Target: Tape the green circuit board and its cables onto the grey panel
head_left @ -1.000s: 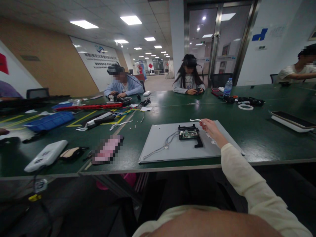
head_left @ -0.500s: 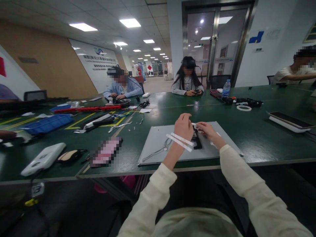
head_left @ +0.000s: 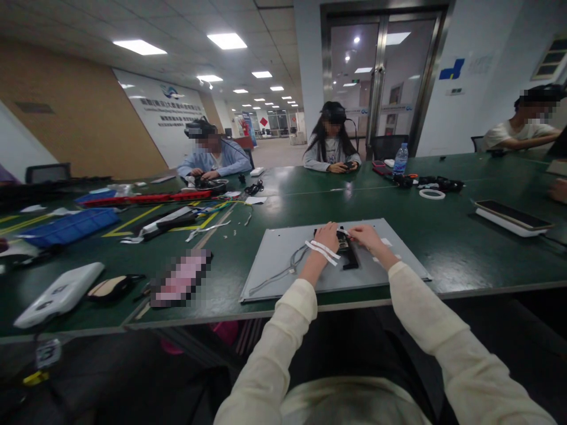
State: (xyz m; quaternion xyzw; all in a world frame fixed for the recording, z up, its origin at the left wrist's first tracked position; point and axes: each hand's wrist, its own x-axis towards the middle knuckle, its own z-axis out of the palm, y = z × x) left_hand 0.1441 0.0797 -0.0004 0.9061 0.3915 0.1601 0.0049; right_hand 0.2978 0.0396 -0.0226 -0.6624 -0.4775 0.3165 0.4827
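Note:
A grey metal panel [head_left: 283, 248] lies flat on the green table [head_left: 443, 236] in front of me. A small circuit board in a black bracket [head_left: 348, 251] sits on the panel, with a grey cable [head_left: 279, 273] running from it to the left. My left hand [head_left: 326, 237] rests at the board's left side, fingers curled down onto it, with two white tape strips [head_left: 324, 251] stuck across the wrist. My right hand [head_left: 365, 236] presses on the board's right side, fingers bent. What the fingertips pinch is hidden.
Left of the panel lie a blurred pink item [head_left: 179, 280], a white device [head_left: 57, 295], a blue tray [head_left: 66, 226] and red bars [head_left: 150, 196]. A flat device [head_left: 511, 215], a tape roll [head_left: 432, 193] and a water bottle [head_left: 400, 159] are right. Three people sit at the far side.
My left hand came up from below the table and joined the right at the circuit board. Both hands then dropped lower onto it. The view shifted slightly.

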